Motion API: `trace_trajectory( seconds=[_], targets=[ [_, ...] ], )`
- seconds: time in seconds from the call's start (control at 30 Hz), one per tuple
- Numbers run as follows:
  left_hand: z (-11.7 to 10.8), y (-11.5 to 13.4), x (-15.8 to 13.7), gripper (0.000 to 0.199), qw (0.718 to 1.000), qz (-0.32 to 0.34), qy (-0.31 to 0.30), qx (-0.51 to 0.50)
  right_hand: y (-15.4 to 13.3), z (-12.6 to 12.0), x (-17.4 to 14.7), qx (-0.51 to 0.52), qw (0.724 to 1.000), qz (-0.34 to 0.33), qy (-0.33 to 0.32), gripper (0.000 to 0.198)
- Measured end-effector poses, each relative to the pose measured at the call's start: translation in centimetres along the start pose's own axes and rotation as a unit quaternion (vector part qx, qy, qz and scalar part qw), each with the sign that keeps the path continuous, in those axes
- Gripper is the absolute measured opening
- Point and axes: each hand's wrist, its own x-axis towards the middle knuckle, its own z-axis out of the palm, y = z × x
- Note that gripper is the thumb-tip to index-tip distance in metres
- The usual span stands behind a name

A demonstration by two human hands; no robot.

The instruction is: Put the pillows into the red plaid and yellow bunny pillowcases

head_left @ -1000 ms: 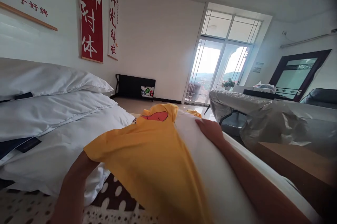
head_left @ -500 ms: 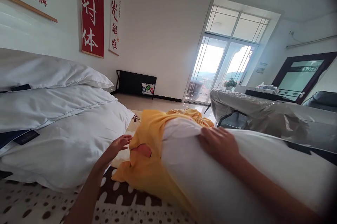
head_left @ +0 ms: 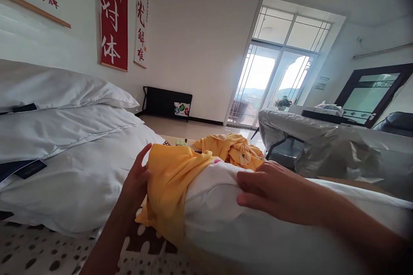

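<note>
A white pillow (head_left: 219,214) lies in front of me, its far-left end inside a yellow pillowcase (head_left: 167,176). My left hand (head_left: 137,176) is at the closed end of the case, thumb and fingers curved around its edge. On the upper side of the pillow, close to the case's opening, my right hand (head_left: 267,189) grips the white fabric with bent fingers and thumb. Part of its grip is hidden behind the knuckles. Behind the pillow lies a crumpled yellow cloth (head_left: 238,150).
Several white pillows (head_left: 80,171) are stacked at the left on a brown-and-cream patterned cover (head_left: 35,251). A table with a plastic cover (head_left: 338,146) stands at the right, a chair (head_left: 284,150) beside it. A black folded frame (head_left: 166,102) leans near the far wall.
My left hand has risen to the end of the pillowcase. The pillow and case have shifted left and changed shape. My right hand has turned, its thumb now showing on the near side.
</note>
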Motion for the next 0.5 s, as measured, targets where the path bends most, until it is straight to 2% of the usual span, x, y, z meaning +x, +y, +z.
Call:
trace_trajectory(
  seconds=[0.03,0.1,0.23,0.27,0.37,0.5],
  targets=[
    [0.2,0.5,-0.3,0.092,1.000,0.002,0.005,0.020,-0.2,-0.9,0.3,0.031,0.999,-0.005,-0.033,0.049],
    [0.6,1.4,-1.0,0.098,0.998,0.006,0.019,0.054,-0.4,-2.2,1.5,0.064,0.997,-0.015,-0.045,0.048],
    [2.0,2.7,-2.0,0.097,0.997,0.032,0.050,0.042,-0.3,-3.2,5.5,0.047,0.997,0.022,0.050,0.030],
    [2.3,2.9,-2.2,0.095,0.997,0.040,0.061,0.031,-0.3,-3.2,6.7,0.036,0.997,0.032,0.057,0.026],
    [3.0,3.4,-2.7,0.083,0.993,0.053,0.102,0.019,-0.8,-2.5,10.0,0.001,1.000,0.024,-0.008,0.030],
    [2.6,3.1,-2.7,0.063,0.987,0.051,0.142,0.049,-2.1,-0.4,13.4,0.041,0.994,-0.061,-0.083,0.036]
  ],
)
